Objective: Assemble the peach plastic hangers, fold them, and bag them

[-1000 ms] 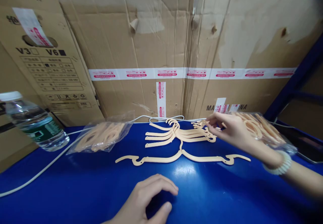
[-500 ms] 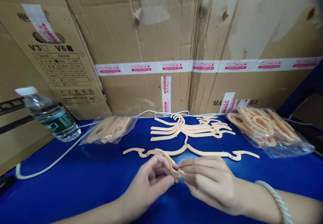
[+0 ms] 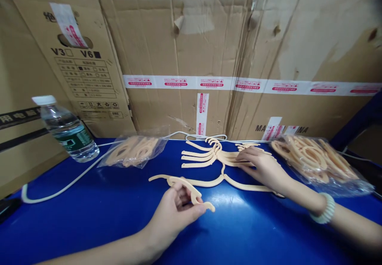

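My left hand (image 3: pixel 176 211) pinches a small beige plastic hook piece (image 3: pixel 193 193) just above the blue table (image 3: pixel 89 221). My right hand (image 3: pixel 262 167) reaches forward onto a stack of beige plastic hangers (image 3: pixel 205 155), fingers curled on one of them. A single beige hanger (image 3: pixel 209 182) lies flat between the stack and my left hand. A white beaded bracelet (image 3: pixel 324 211) circles my right wrist.
A clear bag of beige plastic parts (image 3: pixel 135 150) lies at the left, a bigger bag (image 3: pixel 319 161) at the right. A water bottle (image 3: pixel 67 131) stands far left beside a white cable (image 3: pixel 59 189). Taped cardboard boxes (image 3: pixel 209 54) wall off the back.
My right hand has let go of the hook piece and moved back up to the hanger stack. My left hand keeps the piece alone.
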